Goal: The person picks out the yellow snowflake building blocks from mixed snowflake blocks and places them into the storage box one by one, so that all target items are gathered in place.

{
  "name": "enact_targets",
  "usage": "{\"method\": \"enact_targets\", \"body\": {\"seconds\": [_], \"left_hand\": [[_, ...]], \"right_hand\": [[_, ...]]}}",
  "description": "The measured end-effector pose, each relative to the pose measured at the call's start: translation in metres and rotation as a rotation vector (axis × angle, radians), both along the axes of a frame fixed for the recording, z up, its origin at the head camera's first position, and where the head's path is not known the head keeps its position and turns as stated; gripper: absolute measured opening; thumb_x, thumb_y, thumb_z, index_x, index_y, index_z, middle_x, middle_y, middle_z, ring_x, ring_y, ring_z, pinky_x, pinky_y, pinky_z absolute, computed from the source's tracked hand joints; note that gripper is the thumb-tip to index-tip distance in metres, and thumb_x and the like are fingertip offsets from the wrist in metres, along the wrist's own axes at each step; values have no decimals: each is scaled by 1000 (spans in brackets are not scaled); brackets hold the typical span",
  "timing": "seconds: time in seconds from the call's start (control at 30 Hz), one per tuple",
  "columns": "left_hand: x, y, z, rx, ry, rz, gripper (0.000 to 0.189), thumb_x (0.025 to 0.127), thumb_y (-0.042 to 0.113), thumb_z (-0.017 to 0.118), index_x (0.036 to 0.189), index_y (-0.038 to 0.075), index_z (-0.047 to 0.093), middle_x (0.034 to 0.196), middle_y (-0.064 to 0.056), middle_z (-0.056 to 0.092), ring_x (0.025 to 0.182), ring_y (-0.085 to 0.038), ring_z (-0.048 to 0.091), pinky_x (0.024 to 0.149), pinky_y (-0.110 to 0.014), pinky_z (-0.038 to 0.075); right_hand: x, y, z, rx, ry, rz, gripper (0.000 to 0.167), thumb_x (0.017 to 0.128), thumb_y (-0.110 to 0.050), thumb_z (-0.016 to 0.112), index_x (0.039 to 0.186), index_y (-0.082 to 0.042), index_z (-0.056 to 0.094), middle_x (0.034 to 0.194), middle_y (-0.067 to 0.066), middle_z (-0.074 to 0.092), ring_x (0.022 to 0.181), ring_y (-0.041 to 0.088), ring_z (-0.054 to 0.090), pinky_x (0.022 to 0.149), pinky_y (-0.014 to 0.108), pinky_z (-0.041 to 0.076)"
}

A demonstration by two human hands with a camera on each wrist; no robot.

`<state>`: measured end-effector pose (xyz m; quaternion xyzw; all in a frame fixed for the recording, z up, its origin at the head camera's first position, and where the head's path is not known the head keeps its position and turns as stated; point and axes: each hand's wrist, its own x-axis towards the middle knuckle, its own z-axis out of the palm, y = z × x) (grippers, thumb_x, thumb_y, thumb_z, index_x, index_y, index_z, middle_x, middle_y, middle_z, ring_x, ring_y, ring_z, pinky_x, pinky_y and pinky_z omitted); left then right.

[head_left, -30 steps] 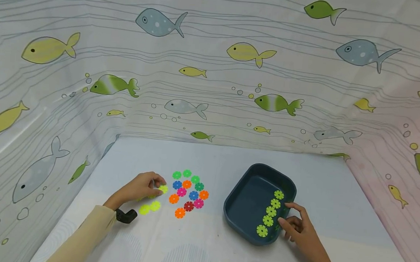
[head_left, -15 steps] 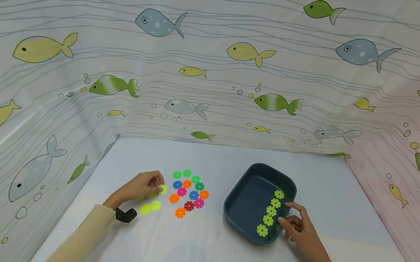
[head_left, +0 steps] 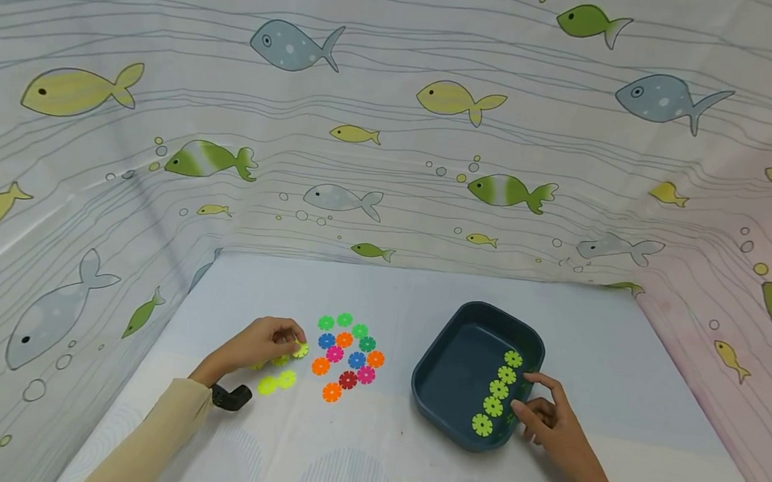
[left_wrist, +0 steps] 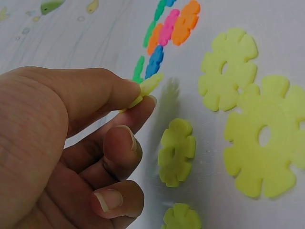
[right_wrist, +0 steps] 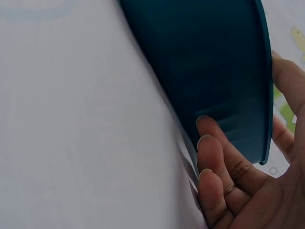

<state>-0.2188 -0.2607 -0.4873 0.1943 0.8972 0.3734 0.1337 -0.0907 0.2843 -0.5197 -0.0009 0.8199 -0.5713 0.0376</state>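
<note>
My left hand (head_left: 264, 344) pinches a yellow snowflake disc (left_wrist: 149, 85) between thumb and index finger, tilted close above the table. Its other fingers are curled beneath. More yellow snowflake discs (left_wrist: 176, 152) lie flat beside and below the hand, some hidden by it in the head view. On the right stands a dark blue tray (head_left: 443, 379), with a slanting row of several yellow-green discs (head_left: 499, 388) along its right side. My right hand (head_left: 551, 420) holds that side of the tray, thumb and index at the rim and the other fingertips against the outer wall.
Between the left hand and the tray lies a cluster of snowflake discs in green, blue, orange (head_left: 331, 392), pink and red (head_left: 348, 380). Fish-printed sheeting (head_left: 389, 196) rises behind and on both sides of the white table (head_left: 382, 293).
The left hand and its yellow disc shift only slightly, staying by the yellow discs. The right hand, the tray and the discs in it stay in place.
</note>
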Motion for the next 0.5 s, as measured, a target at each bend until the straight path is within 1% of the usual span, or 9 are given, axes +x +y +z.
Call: {"method": "enact_targets", "body": {"seconds": [0.17,0.3,0.5], "left_hand": [[-2,1,0,-18,17,14,9,97,21,73,105,19,73,89,2,65,81,-21,57,68,-27,48],[-4,3,2,-8,23,20,12,95,25,76,105,20,74,91,3,66,82,-22,57,68,-27,47],[-6,5,6,6,43,3,15,93,27,79,105,21,73,92,4,68,81,-22,57,67,-27,47]], "right_hand": [[0,0,0,6,-4,-5,61,102,-28,67,152,-19,33,91,14,66,66,27,61,58,34,50],[0,0,-1,1,-3,-3,60,103,-27,66,152,-18,33,91,14,66,66,28,61,58,35,50],[0,0,-1,6,3,-7,60,102,-27,67,152,-18,33,91,14,66,66,27,61,57,34,50]]}}
